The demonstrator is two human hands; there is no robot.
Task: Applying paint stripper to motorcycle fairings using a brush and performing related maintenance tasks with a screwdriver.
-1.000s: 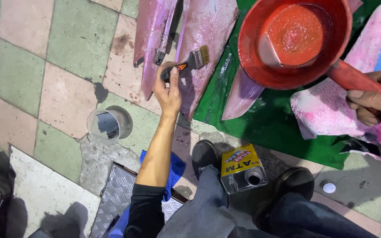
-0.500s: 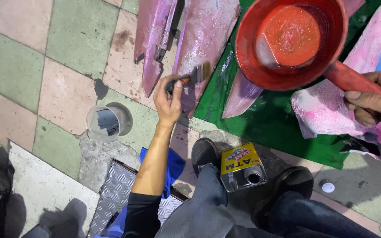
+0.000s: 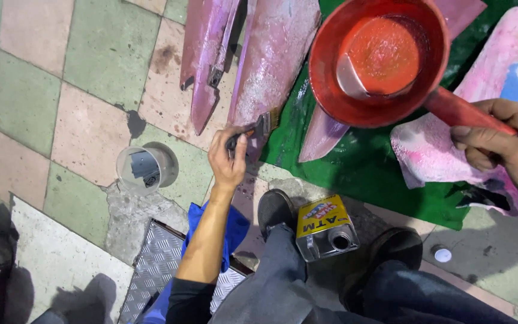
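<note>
Left hand (image 3: 228, 161) is wrapped tight around a paintbrush (image 3: 253, 130), bristles pressed against the lower end of a pink panel (image 3: 274, 57) lying on the tiled floor (image 3: 43, 90). Right hand (image 3: 508, 147) is clamped on the long handle of a red pan (image 3: 379, 57), holding it up over the green sheet (image 3: 361, 168); orange-red paint sits in the bottom of it. Two hands, well apart, both full.

Down between the two dark shoes stands one small metal can (image 3: 326, 228), squarish, with a yellow label on top and an open round spout. Its white cap (image 3: 443, 255) lies off to the right on the floor. One clear plastic cup (image 3: 145, 167) sits left of the brush hand, on cracked tile.

Pink pieces: two long narrow ones side by side at the top, a small pointed one under the pan, and one broad rounded one (image 3: 499, 78) at far right. A blue cloth (image 3: 229, 225) lies under the left forearm.
</note>
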